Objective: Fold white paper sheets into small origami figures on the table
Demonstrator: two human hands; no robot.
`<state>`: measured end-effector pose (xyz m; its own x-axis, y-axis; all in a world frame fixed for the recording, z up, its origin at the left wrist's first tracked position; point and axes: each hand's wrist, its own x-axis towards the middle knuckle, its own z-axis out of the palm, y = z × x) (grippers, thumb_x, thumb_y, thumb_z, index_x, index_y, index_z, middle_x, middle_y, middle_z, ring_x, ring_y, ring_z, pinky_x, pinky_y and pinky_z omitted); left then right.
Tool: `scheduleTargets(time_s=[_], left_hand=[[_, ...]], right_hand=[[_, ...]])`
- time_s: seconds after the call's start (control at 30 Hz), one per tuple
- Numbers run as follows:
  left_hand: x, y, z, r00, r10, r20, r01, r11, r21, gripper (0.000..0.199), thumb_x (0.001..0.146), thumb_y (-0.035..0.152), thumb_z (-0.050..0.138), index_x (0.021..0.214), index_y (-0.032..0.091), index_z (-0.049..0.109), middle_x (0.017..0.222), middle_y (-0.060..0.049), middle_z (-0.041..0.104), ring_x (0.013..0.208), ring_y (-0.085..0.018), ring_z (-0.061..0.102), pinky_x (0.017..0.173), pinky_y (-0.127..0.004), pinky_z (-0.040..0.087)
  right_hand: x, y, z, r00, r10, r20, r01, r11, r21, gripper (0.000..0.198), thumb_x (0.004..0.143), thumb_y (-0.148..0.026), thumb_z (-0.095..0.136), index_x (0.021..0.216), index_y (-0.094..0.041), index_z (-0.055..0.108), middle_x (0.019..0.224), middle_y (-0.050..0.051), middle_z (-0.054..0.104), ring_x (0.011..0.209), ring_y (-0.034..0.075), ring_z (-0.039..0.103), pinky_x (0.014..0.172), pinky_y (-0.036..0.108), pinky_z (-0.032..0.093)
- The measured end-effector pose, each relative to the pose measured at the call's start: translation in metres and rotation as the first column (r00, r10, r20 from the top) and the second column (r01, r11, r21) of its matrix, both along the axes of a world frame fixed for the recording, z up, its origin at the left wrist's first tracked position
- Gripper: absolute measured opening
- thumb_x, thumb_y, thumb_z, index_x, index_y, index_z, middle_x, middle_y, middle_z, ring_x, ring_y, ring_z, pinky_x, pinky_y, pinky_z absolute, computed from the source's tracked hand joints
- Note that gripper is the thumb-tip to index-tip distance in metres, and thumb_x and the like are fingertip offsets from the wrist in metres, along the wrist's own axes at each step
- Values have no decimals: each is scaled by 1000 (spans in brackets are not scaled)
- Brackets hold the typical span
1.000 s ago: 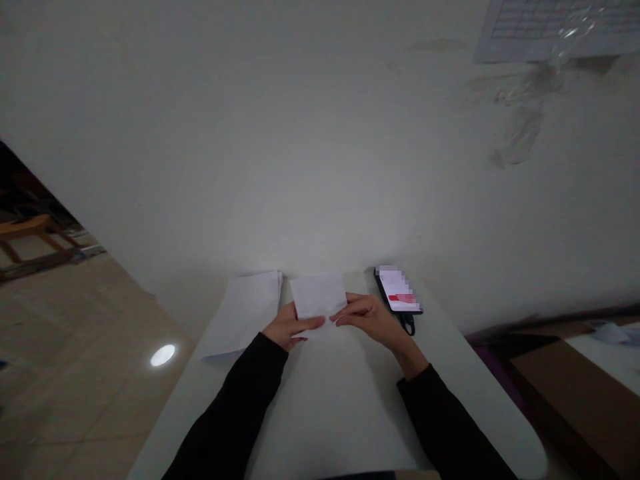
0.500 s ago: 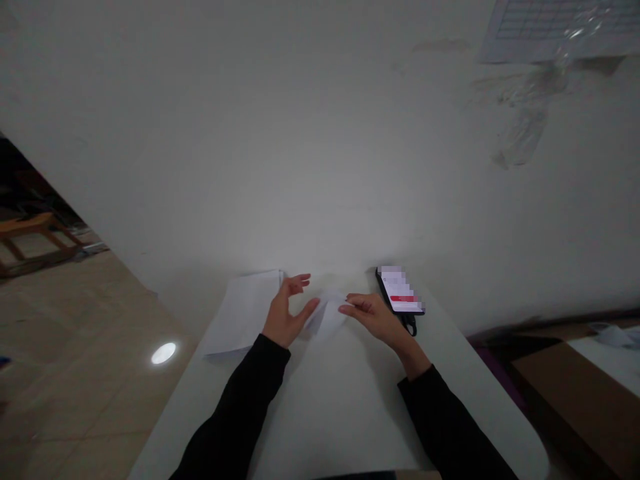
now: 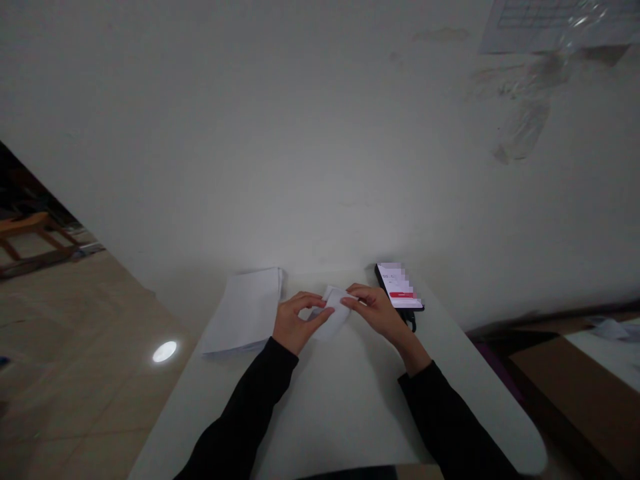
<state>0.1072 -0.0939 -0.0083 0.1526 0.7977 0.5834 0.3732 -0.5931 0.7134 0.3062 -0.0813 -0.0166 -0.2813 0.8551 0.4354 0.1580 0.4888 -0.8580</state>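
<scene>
A small folded piece of white paper (image 3: 334, 319) is held up between my two hands, just above the white table (image 3: 340, 413). My left hand (image 3: 297, 320) pinches its left edge between thumb and fingers. On the other side, my right hand (image 3: 377, 310) grips the upper right corner, thumb in front and fingers behind. To the left of my left hand lies a stack of white paper sheets (image 3: 245, 310). Beyond my right hand a lit phone (image 3: 400, 287) rests near the wall. The paper's lower folds are partly hidden by my left fingers.
A pale wall (image 3: 320, 147) rises directly behind the table. Cardboard (image 3: 575, 387) sits low on the right, past the table's edge. On the left are a tiled floor (image 3: 90, 360) and a wooden stool (image 3: 35, 233).
My left hand has moved right and closed from spread fingers into a pinch on the paper. The paper now looks more compact and upright. My right hand keeps its grip.
</scene>
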Motion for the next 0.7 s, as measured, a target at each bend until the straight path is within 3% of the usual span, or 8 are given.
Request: scheduleTargets(time_s=[0.17, 0.37, 0.5, 0.7], left_hand=[[1, 2, -6, 999, -20, 32, 23, 994, -110, 14, 71, 32, 75, 68, 18, 72, 77, -5, 71, 64, -13, 62, 53, -23, 49], [7, -1, -8, 973, -47, 225, 126, 927, -354, 20, 66, 32, 78, 67, 15, 70, 68, -3, 69, 49, -10, 60, 45, -20, 50], [14, -5, -12, 909, 24, 416, 132, 930, -342, 23, 64, 27, 81, 79, 16, 69, 70, -1, 70, 58, -12, 66, 56, -21, 57], [22, -10, -12, 827, 137, 545, 64, 940, -335, 32, 61, 26, 82, 88, 16, 67, 70, -1, 72, 64, -14, 70, 59, -23, 60]], right_hand=[[-4, -1, -3, 995, -47, -87, 46, 999, -15, 17, 80, -35, 68, 75, -20, 73, 83, 3, 65, 78, 16, 61, 70, 28, 45], [-11, -5, -3, 973, -140, -184, 147, 989, 27, 11, 76, -32, 73, 75, -21, 72, 81, 3, 64, 77, 17, 61, 68, 29, 46], [-13, -9, 1, 982, -143, -126, 155, 983, 97, 10, 79, -32, 71, 78, -22, 72, 80, 3, 64, 75, 16, 60, 68, 29, 46], [-15, -12, 8, 990, -119, -71, 130, 975, 178, 11, 83, -31, 67, 79, -21, 70, 80, 2, 63, 75, 15, 60, 69, 30, 47]])
